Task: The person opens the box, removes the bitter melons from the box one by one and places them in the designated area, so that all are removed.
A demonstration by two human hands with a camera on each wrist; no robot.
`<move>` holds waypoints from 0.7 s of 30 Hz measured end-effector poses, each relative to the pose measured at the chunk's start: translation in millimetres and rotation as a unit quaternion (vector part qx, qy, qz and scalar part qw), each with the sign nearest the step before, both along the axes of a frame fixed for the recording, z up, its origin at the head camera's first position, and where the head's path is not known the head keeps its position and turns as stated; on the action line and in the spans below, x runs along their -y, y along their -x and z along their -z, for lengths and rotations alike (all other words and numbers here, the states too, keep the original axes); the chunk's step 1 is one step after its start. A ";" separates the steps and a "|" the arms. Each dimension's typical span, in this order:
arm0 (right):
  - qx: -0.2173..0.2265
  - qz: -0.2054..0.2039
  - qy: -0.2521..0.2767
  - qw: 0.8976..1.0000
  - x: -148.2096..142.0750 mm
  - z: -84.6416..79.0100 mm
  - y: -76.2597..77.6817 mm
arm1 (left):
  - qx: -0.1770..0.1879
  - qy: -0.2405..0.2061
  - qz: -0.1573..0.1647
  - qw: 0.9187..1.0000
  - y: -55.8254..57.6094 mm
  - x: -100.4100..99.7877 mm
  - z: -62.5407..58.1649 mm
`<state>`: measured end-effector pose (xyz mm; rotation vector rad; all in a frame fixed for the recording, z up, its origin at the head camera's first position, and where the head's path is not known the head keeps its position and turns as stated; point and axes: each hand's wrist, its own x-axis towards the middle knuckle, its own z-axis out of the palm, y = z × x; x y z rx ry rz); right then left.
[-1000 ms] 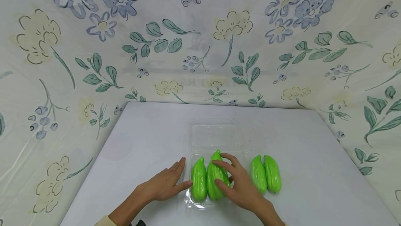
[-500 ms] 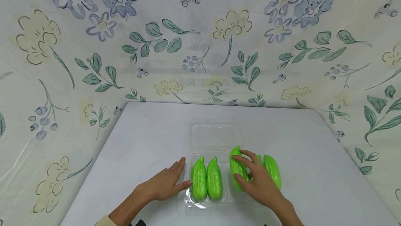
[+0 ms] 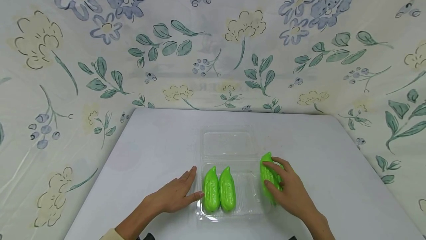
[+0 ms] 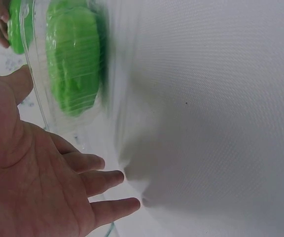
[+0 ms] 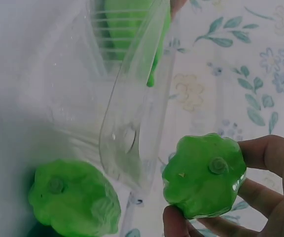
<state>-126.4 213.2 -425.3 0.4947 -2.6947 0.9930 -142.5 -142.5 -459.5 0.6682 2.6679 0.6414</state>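
My right hand point(image 3: 291, 192) pinches a bright green, ridged bitter melon point(image 3: 267, 173) at the right side of a clear plastic clamshell box point(image 3: 247, 192). In the right wrist view this melon is raised, above another bitter melon point(image 5: 75, 197) on the table. Two bitter melons lie side by side in the left half of the box, a left one point(image 3: 211, 190) and a right one point(image 3: 227, 190). My left hand point(image 3: 176, 195) lies beside the box with fingers straight, thumb at its left rim point(image 4: 31, 69) and fingertips on the table.
The box's lid point(image 3: 227, 142) lies folded back, away from me. A white table point(image 3: 159, 140) carries everything, and a flowered cloth point(image 3: 206, 47) hangs behind it. The held melon and right hand mostly hide the melons on the table to the right.
My right hand has lifted the third melon from the box and carried it right, over the melons on the table. The left hand has stayed in place.
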 end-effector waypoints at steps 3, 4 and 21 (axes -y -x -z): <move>-0.011 0.005 0.002 1.000 -4.7 -0.2 0.2 | 0.000 -0.001 -0.001 1.000 0.0 -0.1 0.3; -0.016 0.006 0.004 1.000 -6.1 -0.4 0.1 | 0.000 -0.001 -0.001 1.000 0.0 -0.1 0.4; -0.013 0.072 -0.050 0.996 -37.8 -5.5 3.0 | -0.004 0.001 -0.001 1.000 -0.3 0.1 2.1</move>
